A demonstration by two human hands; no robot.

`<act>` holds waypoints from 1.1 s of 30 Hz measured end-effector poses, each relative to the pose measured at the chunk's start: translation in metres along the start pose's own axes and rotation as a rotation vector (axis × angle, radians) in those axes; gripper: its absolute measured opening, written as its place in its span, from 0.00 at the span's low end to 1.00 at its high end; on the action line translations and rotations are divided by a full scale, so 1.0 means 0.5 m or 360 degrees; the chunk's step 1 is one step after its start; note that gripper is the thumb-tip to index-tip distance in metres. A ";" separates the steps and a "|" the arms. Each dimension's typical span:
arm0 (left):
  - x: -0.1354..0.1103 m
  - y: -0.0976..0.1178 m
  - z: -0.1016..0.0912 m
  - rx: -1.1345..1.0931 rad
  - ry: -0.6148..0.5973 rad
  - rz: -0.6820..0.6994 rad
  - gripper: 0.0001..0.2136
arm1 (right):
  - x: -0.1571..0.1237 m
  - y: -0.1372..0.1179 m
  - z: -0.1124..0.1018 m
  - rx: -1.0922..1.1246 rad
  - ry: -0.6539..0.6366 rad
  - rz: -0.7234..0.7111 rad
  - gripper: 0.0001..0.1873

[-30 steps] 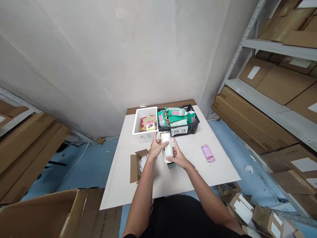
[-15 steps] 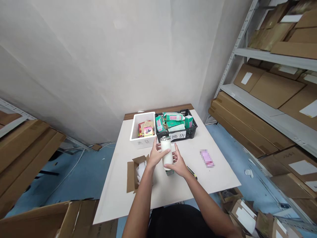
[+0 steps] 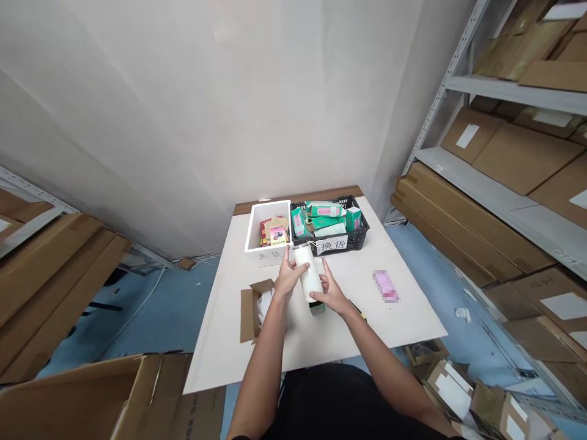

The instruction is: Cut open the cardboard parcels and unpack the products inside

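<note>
A white tumbler [image 3: 308, 275] with a metal rim at its top is held between my two hands above the table, its top leaning to the left. My left hand [image 3: 288, 275] grips its upper left side, thumb across the front. On the lower right side, my right hand [image 3: 332, 294] holds it near the base. Just below the tumbler a green box [image 3: 317, 308] shows in part. An open cardboard box [image 3: 248, 315] with white wrapping inside stands left of my hands. A yellow and black tool [image 3: 357, 310] lies partly hidden behind my right forearm.
At the table's back stand a white foam box [image 3: 268, 257] with packets and a black basket [image 3: 362, 238] of green boxes. A blurred pink item [image 3: 386, 286] lies on the right of the white table [image 3: 403, 321]. Shelves [image 3: 513, 93] with cartons flank the right side.
The tumbler has tilted, its top now leaning left, and both hands have moved with it. More of the green box shows beneath it. The whole view has shifted slightly.
</note>
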State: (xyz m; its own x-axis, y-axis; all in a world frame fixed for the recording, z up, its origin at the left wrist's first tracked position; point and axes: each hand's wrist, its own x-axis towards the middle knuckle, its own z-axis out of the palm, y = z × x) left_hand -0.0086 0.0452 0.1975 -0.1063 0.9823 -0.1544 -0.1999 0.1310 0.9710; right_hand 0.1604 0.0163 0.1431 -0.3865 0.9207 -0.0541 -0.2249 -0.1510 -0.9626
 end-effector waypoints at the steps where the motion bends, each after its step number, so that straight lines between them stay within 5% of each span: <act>1: 0.002 -0.003 -0.002 -0.0018 -0.0020 0.0002 0.63 | -0.001 0.002 -0.002 -0.0006 -0.0014 0.0005 0.74; 9: 0.029 -0.009 -0.013 0.0507 0.0292 0.0152 0.41 | -0.007 0.044 0.000 -0.0839 0.0359 -0.0072 0.75; 13: 0.039 -0.021 -0.016 0.0539 0.0238 0.0232 0.41 | -0.006 0.077 -0.027 -0.0750 0.0181 -0.0129 0.73; 16: 0.044 -0.041 -0.030 0.0523 0.0215 0.0219 0.43 | -0.001 0.120 -0.076 -0.0409 0.0021 -0.0090 0.62; 21: 0.046 -0.089 -0.037 0.0501 0.0160 0.0181 0.46 | 0.014 0.221 -0.126 -0.0614 0.0557 0.0327 0.42; 25: 0.040 -0.136 -0.032 0.0497 0.0096 0.0141 0.49 | 0.028 0.280 -0.118 -0.0807 0.0604 0.0518 0.12; 33: 0.005 -0.221 -0.054 0.0818 0.0034 0.0135 0.45 | 0.027 0.311 -0.108 -0.0699 0.0590 0.0524 0.13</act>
State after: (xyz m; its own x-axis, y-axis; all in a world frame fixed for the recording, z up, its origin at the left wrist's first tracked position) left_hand -0.0132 0.0293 0.0849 -0.1221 0.9900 -0.0700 0.3138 0.1054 0.9436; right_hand 0.1688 0.0247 -0.0218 -0.0217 0.9264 -0.3760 0.2681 -0.3569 -0.8948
